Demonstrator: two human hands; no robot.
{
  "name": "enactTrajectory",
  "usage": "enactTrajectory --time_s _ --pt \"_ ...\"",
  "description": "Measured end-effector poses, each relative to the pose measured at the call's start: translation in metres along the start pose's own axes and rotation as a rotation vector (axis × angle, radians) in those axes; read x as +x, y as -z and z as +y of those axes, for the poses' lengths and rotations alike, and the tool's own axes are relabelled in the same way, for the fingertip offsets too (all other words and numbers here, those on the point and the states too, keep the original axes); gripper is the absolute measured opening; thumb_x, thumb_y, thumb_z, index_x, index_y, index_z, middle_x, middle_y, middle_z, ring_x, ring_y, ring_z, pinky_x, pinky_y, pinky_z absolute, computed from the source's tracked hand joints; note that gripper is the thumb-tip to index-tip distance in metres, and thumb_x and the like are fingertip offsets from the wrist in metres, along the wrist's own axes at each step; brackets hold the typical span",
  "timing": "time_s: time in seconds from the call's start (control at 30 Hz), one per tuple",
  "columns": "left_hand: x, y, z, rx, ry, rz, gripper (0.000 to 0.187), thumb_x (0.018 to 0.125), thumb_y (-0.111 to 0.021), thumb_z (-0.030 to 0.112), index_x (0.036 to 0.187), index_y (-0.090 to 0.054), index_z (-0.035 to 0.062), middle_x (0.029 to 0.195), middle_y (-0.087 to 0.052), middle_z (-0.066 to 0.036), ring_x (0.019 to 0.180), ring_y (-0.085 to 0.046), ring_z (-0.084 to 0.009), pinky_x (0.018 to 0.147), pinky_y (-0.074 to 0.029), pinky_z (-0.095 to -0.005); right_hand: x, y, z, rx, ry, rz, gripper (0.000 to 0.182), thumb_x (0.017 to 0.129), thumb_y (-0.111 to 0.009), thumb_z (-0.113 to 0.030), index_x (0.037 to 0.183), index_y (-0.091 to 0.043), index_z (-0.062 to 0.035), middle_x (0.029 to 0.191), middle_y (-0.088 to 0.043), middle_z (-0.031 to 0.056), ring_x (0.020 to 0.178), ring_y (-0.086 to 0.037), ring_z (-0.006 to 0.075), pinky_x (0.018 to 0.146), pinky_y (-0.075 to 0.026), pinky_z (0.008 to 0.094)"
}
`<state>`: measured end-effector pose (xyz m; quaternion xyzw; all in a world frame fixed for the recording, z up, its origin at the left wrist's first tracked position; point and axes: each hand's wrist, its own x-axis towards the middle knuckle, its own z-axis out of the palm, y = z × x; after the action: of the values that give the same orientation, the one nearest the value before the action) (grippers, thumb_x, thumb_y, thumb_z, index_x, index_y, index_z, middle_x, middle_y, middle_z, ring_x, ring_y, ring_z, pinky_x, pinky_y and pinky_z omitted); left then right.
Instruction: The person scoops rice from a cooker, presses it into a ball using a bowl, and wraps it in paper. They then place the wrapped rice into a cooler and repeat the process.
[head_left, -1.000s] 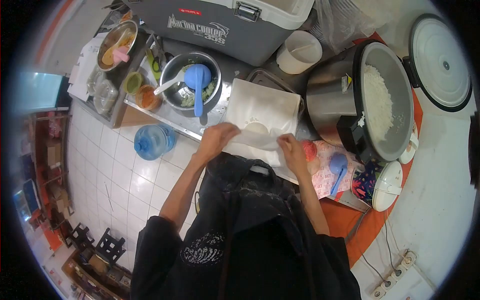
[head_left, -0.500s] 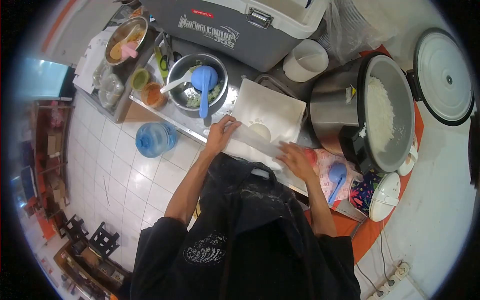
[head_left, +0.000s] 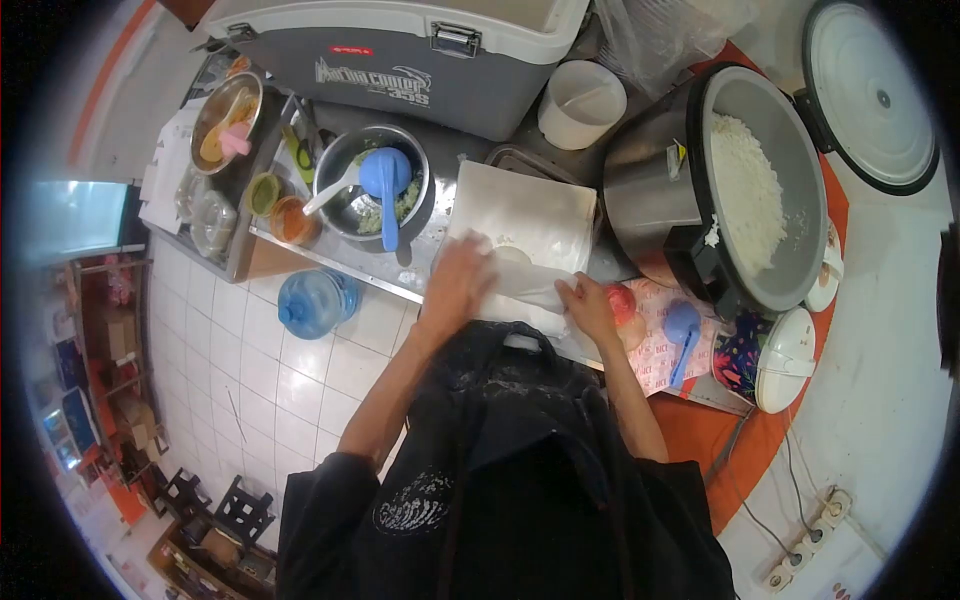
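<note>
the left hand (head_left: 462,285) is over the left part of the white wrapping paper (head_left: 520,205); its fingers are blurred, so whether they grip anything cannot be told. the right hand (head_left: 592,308) pinches the right end of a folded strip (head_left: 537,286) of that paper between thumb and finger. the paper lies stacked on the metal counter (head_left: 428,232) right in front of the person, and the strip runs between the two hands, just beside a pale round shape (head_left: 512,256) on the sheet.

to the left, a steel bowl (head_left: 416,165) holds a blue scoop (head_left: 386,182), a white spoon (head_left: 332,190) and some green-flecked food. beyond it are an orange tub (head_left: 293,225) and a green tub (head_left: 263,193). to the right, the rice cooker (head_left: 650,170) stands open with white rice (head_left: 748,195) inside. near the right hand, a red round object (head_left: 620,298) sits beside pink printed paper (head_left: 655,370), which bears a second blue scoop (head_left: 682,322). a grey cooler box (head_left: 460,105) stands behind the bowl.
</note>
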<state>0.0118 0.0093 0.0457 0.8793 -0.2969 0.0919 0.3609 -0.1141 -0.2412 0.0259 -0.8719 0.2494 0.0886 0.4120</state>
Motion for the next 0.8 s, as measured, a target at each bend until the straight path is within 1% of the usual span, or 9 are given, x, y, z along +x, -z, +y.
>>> enactTrajectory --time_s 0.07,0.17,0.27,0.3,0.37,0.47,0.6,0.67,0.8 --pt "-0.009 0.002 0.013 -0.057 -0.367 -0.447 0.048 0.097 -0.065 0.027 0.139 -0.055 0.0054 0.154 -0.044 -0.016 0.144 -0.041 -0.0316 0.119 -0.034 -0.0435 0.002 -0.001 0.002 0.02 -0.072 -0.052 0.045 0.096 -0.064 -0.043 0.093 -0.062 0.002 0.066 -0.059 0.0147 0.065 -0.062 0.0279 0.063 -0.047 0.0413" --pt "-0.023 -0.019 0.015 0.029 -0.329 -0.575 0.056 0.101 -0.057 0.032 0.147 -0.045 0.0022 0.158 -0.039 -0.016 0.149 -0.033 -0.03 0.123 -0.027 -0.0428 0.002 0.008 -0.007 0.044 -0.074 -0.07 0.042 0.096 -0.063 -0.04 0.097 -0.064 0.0015 0.068 -0.062 0.015 0.066 -0.064 0.0296 0.064 -0.048 0.0411" --pt "-0.032 -0.032 0.006 0.095 -0.317 -0.576 0.059 0.104 -0.051 0.033 0.151 -0.038 0.0004 0.161 -0.035 -0.015 0.151 -0.03 -0.0284 0.124 -0.024 -0.0417 0.021 0.017 -0.03 0.094 0.065 0.234 0.037 0.095 -0.066 -0.035 0.105 -0.064 0.0002 0.083 -0.067 0.0173 0.081 -0.067 0.0323 0.072 -0.05 0.0414" --pt "-0.034 -0.032 0.006 0.103 -0.324 -0.574 0.058 0.104 -0.051 0.032 0.151 -0.038 0.0005 0.161 -0.034 -0.014 0.151 -0.029 -0.0281 0.124 -0.024 -0.0416 0.034 0.017 -0.035 0.089 0.07 0.226 0.037 0.095 -0.066 -0.035 0.105 -0.064 0.0002 0.083 -0.067 0.0173 0.081 -0.067 0.0323 0.072 -0.05 0.0414" --pt "-0.033 -0.033 0.007 0.106 -0.318 -0.575 0.058 0.104 -0.051 0.031 0.151 -0.038 0.0006 0.161 -0.034 -0.014 0.151 -0.029 -0.0278 0.124 -0.023 -0.0416 0.071 0.013 -0.045 -0.087 0.426 0.345 0.035 0.091 -0.07 -0.029 0.113 -0.063 -0.0025 0.104 -0.069 0.0179 0.099 -0.065 0.0352 0.084 -0.05 0.0431" --pt "-0.031 -0.029 0.007 0.101 -0.326 -0.577 0.057 0.104 -0.051 0.029 0.151 -0.038 0.0005 0.162 -0.033 -0.014 0.152 -0.028 -0.0273 0.125 -0.023 -0.0414 0.105 -0.003 -0.048 -0.327 0.427 0.228 0.037 0.089 -0.071 -0.023 0.119 -0.061 -0.0052 0.116 -0.067 0.0171 0.11 -0.061 0.0371 0.093 -0.048 0.0455" --pt "-0.029 -0.029 0.003 0.09 -0.352 -0.577 0.057 0.104 -0.051 0.028 0.151 -0.038 0.0001 0.162 -0.033 -0.014 0.151 -0.028 -0.0266 0.125 -0.022 -0.0409 0.123 0.0 -0.048 -0.236 0.257 -0.006 0.03 0.088 -0.07 -0.019 0.115 -0.065 -0.0061 0.112 -0.068 0.0162 0.107 -0.062 0.0378 0.091 -0.048 0.0472" --pt "-0.029 -0.029 0.002 0.067 -0.346 -0.563 0.058 0.102 -0.052 0.027 0.15 -0.038 -0.0009 0.162 -0.032 -0.015 0.152 -0.028 -0.0271 0.125 -0.023 -0.0413 0.109 0.01 -0.059 -0.344 0.454 0.035 0.023 0.087 -0.07 -0.016 0.108 -0.067 -0.0052 0.104 -0.069 0.0151 0.101 -0.063 0.0372 0.089 -0.048 0.0474" --pt "-0.028 -0.03 0.003 0.043 -0.352 -0.546 0.058 0.1 -0.054 0.025 0.15 -0.038 -0.0016 0.162 -0.031 -0.015 0.152 -0.027 -0.0276 0.125 -0.023 -0.0415 0.077 0.01 -0.071 -0.245 0.534 0.138 0.017 0.086 -0.071 -0.012 0.101 -0.07 -0.005 0.097 -0.07 0.013 0.093 -0.064 0.0364 0.088 -0.048 0.0472"
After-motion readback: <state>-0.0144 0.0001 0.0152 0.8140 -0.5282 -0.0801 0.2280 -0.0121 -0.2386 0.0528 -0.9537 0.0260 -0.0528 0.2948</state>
